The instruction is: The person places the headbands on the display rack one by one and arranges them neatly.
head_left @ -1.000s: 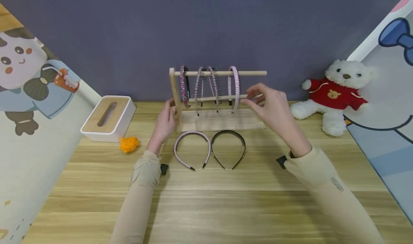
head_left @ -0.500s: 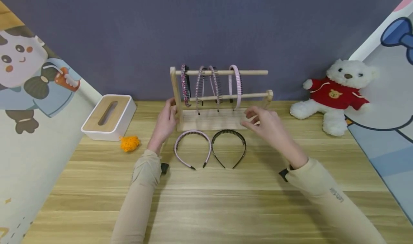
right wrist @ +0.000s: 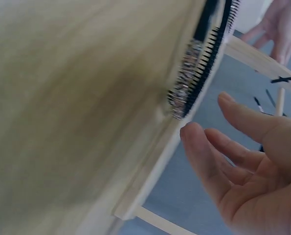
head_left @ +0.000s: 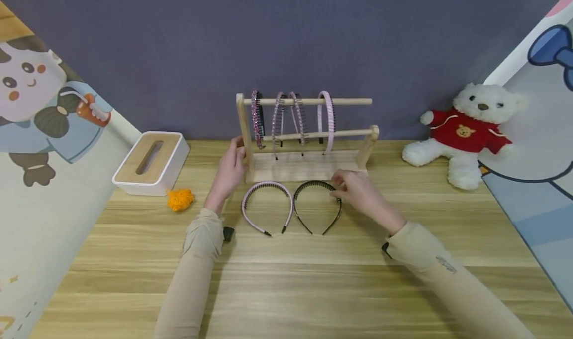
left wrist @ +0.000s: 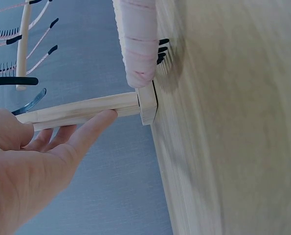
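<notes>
A wooden headband rack [head_left: 309,167] stands at the back of the table with several pink and glittery headbands [head_left: 330,122] hanging on its rods. My left hand [head_left: 230,167] grips its left upright [left wrist: 81,108], with fingers behind the post. In front of the rack lie a pink headband [head_left: 245,199] and a black toothed headband [head_left: 309,183], side by side. Above the black one's right side is my right hand [head_left: 358,189], thumb and fingers bent but apart. In the right wrist view, a gap shows between those fingertips and the headband's sparkly surface [right wrist: 187,68].
A white tissue box [head_left: 152,165] with a wooden lid sits at the left, beside an orange fuzzy ball [head_left: 180,199]. A white teddy bear [head_left: 465,130] in a red sweater sits at the right. A dark wall panel [head_left: 304,40] rises behind the rack.
My right hand has come down from the rack's lower rod to the black headband, with nothing in it. My left hand has stayed at the upright.
</notes>
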The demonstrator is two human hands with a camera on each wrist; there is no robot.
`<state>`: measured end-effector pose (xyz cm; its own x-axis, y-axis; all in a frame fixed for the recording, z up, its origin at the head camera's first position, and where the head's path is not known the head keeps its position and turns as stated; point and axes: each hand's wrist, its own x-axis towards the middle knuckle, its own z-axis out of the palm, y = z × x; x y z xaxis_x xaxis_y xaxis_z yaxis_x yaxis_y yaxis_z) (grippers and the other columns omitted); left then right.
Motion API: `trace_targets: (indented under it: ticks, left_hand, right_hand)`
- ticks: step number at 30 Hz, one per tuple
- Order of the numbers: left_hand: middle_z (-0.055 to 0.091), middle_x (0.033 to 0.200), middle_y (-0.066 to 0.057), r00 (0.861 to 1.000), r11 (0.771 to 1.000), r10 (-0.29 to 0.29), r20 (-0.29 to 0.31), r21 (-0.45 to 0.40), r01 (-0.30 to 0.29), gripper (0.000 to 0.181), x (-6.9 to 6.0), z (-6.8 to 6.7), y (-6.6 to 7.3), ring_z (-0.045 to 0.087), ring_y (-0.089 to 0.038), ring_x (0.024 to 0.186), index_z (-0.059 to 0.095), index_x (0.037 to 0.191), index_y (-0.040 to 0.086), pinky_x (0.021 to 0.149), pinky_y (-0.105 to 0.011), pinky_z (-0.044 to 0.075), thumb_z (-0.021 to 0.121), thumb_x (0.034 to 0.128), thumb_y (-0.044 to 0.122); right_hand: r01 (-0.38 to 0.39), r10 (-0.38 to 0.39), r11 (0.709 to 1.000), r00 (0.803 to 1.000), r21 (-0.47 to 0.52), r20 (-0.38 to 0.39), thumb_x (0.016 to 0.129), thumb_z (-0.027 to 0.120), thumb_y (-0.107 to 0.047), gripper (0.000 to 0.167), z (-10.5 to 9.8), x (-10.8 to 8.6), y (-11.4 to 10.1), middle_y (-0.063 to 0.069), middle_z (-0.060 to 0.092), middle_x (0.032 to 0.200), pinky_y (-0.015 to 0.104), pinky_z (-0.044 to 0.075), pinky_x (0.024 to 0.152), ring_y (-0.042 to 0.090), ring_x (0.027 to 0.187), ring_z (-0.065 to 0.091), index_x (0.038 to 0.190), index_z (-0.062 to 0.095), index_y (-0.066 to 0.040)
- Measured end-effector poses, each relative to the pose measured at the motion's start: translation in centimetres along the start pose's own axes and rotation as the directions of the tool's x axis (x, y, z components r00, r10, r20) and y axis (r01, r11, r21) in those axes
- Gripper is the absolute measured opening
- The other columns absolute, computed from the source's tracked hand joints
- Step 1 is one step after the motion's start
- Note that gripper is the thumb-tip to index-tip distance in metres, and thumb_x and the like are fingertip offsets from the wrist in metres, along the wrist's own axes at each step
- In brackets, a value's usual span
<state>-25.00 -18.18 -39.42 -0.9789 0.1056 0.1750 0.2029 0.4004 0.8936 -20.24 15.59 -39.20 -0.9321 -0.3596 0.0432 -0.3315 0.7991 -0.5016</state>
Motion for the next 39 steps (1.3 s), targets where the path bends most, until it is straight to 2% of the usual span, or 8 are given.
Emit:
trace_targets:
  ticks: [11,18,34,39]
  left_hand:
    - [0.045,0.159,-0.028,1.0,1.0,0.008,0.007,0.002,-0.008,0.046,-0.1,0.0,0.0,0.051,-0.045,0.142,0.034,0.162,-0.001,0.105,-0.054,0.059,0.033,0.1183,0.013]
    - [0.045,0.159,-0.027,1.0,1.0,0.002,0.006,-0.005,-0.002,0.046,-0.1,0.0,0.0,0.052,-0.044,0.141,0.034,0.162,-0.001,0.105,-0.054,0.059,0.033,0.1184,0.013]
    - [0.046,0.158,-0.028,1.0,1.0,0.008,-0.003,0.019,-0.008,0.045,0.0,0.0,-0.1,0.055,-0.044,0.138,0.034,0.162,-0.002,0.102,-0.054,0.061,0.033,0.1182,0.011]
    - [0.047,0.158,-0.028,1.0,1.0,0.013,-0.005,0.009,-0.013,0.045,0.0,0.1,-0.1,0.055,-0.044,0.138,0.035,0.162,-0.002,0.102,-0.053,0.061,0.033,0.1181,0.011]
  right_hand:
    - [-0.011,0.013,0.999,0.999,-0.039,0.041,0.091,0.085,-0.002,0.031,1.2,0.7,0.8,0.023,0.075,0.107,0.049,0.065,0.091,0.037,0.099,0.073,0.116,0.071,0.01]
    - [-0.007,0.008,0.999,1.0,-0.042,0.025,0.091,0.084,0.0,0.03,1.3,0.8,1.0,0.023,0.076,0.106,0.048,0.065,0.089,0.037,0.1,0.074,0.116,0.071,0.01]
    - [-0.042,0.042,0.999,0.998,-0.006,0.035,0.095,0.076,0.007,0.023,1.1,0.8,0.9,0.022,0.076,0.098,0.033,0.066,0.066,0.026,0.079,0.073,0.116,0.071,0.013]
    - [-0.021,0.021,1.0,1.0,-0.017,0.015,0.094,0.077,0.007,0.023,0.9,0.7,0.9,0.024,0.076,0.101,0.04,0.068,0.075,0.033,0.089,0.075,0.116,0.073,0.013]
